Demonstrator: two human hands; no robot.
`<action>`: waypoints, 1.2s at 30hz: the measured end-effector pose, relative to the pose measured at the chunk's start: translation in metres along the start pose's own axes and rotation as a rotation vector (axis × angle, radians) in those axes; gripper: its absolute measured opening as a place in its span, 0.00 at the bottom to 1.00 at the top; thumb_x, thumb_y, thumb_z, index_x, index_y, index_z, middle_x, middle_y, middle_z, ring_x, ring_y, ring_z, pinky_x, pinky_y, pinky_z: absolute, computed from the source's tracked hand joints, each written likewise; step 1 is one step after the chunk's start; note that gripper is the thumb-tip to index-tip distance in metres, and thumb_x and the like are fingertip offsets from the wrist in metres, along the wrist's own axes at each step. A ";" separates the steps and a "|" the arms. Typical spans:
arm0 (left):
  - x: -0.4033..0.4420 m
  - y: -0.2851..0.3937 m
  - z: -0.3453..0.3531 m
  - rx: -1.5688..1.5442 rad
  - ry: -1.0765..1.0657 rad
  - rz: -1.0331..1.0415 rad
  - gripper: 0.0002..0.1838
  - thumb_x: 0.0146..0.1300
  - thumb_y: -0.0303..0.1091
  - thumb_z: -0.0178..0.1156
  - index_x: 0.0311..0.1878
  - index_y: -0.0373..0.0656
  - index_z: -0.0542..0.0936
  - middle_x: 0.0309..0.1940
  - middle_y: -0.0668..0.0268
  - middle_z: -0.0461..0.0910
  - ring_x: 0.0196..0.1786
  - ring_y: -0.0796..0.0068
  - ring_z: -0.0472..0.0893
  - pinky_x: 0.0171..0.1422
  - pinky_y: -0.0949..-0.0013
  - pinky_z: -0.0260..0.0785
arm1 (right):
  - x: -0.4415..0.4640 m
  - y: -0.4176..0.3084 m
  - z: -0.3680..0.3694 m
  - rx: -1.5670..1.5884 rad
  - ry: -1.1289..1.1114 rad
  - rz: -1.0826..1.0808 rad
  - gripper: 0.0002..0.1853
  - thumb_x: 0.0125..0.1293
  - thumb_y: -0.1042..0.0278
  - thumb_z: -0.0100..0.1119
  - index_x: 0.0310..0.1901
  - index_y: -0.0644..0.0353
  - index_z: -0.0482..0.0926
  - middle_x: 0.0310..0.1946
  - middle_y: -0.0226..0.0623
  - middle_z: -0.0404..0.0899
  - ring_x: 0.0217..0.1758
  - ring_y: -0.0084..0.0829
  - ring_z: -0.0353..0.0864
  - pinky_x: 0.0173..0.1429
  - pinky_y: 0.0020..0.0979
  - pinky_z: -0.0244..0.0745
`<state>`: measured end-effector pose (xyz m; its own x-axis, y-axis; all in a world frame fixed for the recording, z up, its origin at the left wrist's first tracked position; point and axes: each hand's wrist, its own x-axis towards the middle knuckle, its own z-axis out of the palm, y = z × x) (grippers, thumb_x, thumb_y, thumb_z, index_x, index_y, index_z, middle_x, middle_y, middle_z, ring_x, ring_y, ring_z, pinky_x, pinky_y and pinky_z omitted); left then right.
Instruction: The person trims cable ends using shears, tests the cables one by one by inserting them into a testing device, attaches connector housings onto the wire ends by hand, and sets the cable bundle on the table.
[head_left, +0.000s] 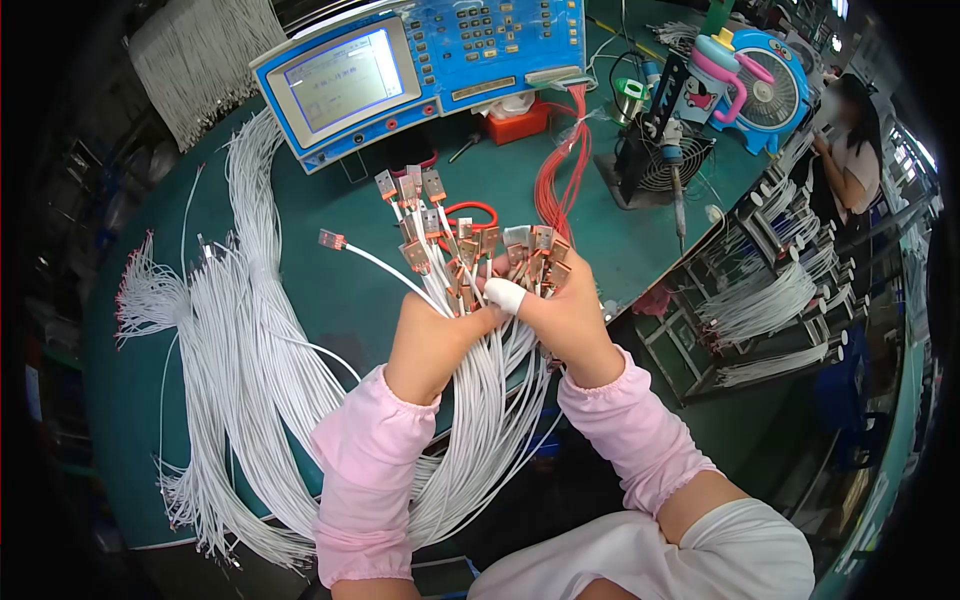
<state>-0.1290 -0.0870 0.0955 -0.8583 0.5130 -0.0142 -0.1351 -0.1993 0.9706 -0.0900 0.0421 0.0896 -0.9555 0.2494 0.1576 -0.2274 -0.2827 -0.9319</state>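
Note:
Both my hands are closed around a thick bundle of white USB cables (490, 400), just below the connectors. My left hand (430, 340) grips the left side of the bundle, and one cable with its USB plug (332, 239) sticks out to the left. On the right side, my right hand (570, 310) holds more cables, its thumb wrapped in a white covering (504, 294). Several metal USB plugs (465, 250) with orange parts fan out above my fingers. The cable tails hang down between my forearms, which wear pink sleeves.
More white cable bundles (235, 380) lie on the green table (330, 210) at left. A blue tester (420, 70) with a lit screen stands at the back. Right of it are red wires (568, 180), a soldering iron (676, 190), a fan (765, 90) and a cable rack (770, 310). A person sits far right.

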 end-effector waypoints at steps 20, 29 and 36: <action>0.001 -0.002 -0.002 0.178 0.020 -0.067 0.10 0.43 0.24 0.65 0.30 0.35 0.75 0.21 0.68 0.75 0.25 0.83 0.74 0.28 0.77 0.65 | -0.001 0.005 -0.006 -0.047 0.053 -0.018 0.20 0.48 0.78 0.61 0.45 0.63 0.68 0.35 0.32 0.74 0.38 0.21 0.74 0.42 0.23 0.70; 0.002 0.001 -0.015 0.121 -0.178 -0.104 0.14 0.44 0.20 0.61 0.38 0.35 0.73 0.30 0.64 0.76 0.33 0.77 0.76 0.38 0.75 0.68 | -0.004 0.003 -0.007 -0.088 0.098 0.004 0.21 0.45 0.78 0.64 0.42 0.62 0.69 0.30 0.28 0.71 0.34 0.19 0.71 0.38 0.22 0.68; 0.006 -0.003 -0.021 -0.187 -0.084 -0.154 0.23 0.51 0.21 0.58 0.51 0.35 0.64 0.41 0.57 0.73 0.37 0.70 0.77 0.41 0.71 0.72 | -0.005 -0.007 -0.003 -0.116 0.106 0.068 0.21 0.46 0.77 0.65 0.43 0.61 0.69 0.30 0.26 0.71 0.33 0.18 0.70 0.37 0.20 0.67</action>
<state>-0.1440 -0.1007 0.0875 -0.7774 0.6152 -0.1311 -0.3572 -0.2602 0.8971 -0.0834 0.0459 0.0940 -0.9415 0.3310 0.0633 -0.1340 -0.1953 -0.9715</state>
